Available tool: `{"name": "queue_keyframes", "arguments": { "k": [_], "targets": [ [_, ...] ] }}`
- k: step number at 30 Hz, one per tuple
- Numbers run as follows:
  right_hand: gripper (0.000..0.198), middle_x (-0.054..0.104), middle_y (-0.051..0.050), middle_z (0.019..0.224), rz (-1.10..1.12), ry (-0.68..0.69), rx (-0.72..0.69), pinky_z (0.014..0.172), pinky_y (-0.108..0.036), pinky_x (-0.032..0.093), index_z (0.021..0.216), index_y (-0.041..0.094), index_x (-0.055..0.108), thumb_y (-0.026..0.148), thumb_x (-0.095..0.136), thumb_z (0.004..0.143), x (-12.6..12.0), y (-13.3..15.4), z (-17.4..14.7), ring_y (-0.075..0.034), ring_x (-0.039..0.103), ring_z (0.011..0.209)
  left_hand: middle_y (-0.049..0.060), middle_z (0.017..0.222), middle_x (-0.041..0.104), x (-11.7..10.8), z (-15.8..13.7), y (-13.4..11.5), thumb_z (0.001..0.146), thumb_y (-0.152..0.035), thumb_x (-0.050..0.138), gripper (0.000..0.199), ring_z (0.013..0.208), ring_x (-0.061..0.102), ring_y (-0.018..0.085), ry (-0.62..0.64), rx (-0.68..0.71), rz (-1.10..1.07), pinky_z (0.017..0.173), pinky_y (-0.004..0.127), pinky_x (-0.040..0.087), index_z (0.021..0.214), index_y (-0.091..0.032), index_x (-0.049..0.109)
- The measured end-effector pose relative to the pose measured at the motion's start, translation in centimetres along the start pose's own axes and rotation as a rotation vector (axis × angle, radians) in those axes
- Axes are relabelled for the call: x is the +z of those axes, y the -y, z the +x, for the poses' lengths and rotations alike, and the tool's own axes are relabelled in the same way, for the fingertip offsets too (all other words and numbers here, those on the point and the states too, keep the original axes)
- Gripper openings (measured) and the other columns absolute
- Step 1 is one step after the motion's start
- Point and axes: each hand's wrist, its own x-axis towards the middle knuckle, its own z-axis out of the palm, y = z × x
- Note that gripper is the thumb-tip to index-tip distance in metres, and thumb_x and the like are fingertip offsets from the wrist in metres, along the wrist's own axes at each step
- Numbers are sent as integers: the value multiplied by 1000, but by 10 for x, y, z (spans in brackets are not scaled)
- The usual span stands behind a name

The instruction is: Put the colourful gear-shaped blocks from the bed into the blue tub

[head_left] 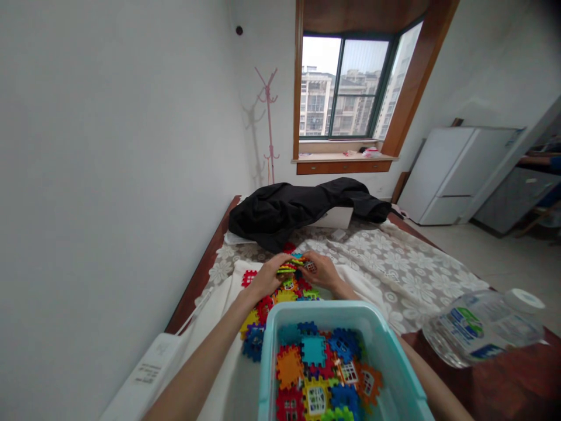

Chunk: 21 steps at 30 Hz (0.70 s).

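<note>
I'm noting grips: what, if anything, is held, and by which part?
The left hand holds stacked tiles by their left side; whether the right hand grips anything is unclear.

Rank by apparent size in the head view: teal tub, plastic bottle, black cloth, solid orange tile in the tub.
1. Teal tub, clearly largest.
2. Plastic bottle and black cloth: too alike to rank; the bottle is nearer the camera.
3. Solid orange tile, clearly smallest.

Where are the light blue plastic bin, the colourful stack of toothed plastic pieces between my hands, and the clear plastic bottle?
Light blue plastic bin (pixel 322 306): head view, its far rim.
Colourful stack of toothed plastic pieces (pixel 287 270): head view, its yellow-green edge.
Clear plastic bottle (pixel 465 325): head view, its label.
</note>
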Motion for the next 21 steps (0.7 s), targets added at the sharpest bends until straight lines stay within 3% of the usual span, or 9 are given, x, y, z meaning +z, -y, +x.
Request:
{"name": "queue_keyframes", "arguments": {
  "k": [7,13,17,21],
  "targets": [
    [18,74,-7,94,12,-17,-45,76,-34,53,103,24,67,39,63,94,-45,13,23,-24,70,84,9,133,68,-22,17,-53,94,-33,69,40,123,63,25,34,37,-40,110,37,48,133,-23,63],
    [26,74,-6,93,121,116,-2,74,-31,50,103,19,67,43,68,91,-101,52,43,-21,68,80,10,130,69,-43,21,-99,89,-40,75,48,115,67,25,2,-24,-66,102,36,51,132,-21,64],
    [28,72,-2,83,275,266,83,65,-26,47,101,18,68,45,70,91,-132,80,46,-17,64,70,7,124,72,-54,20,-130,84,-41,80,49,110,68,25,18,-104,-72,97,35,51,128,-21,67],
    [28,69,0,79,282,352,132,61,-25,43,101,18,68,44,71,90,-158,106,44,-15,60,65,5,112,74,-62,16,-162,83,-44,80,50,99,68,23,66,-198,-96,88,33,52,125,-21,67]
  ]
}}
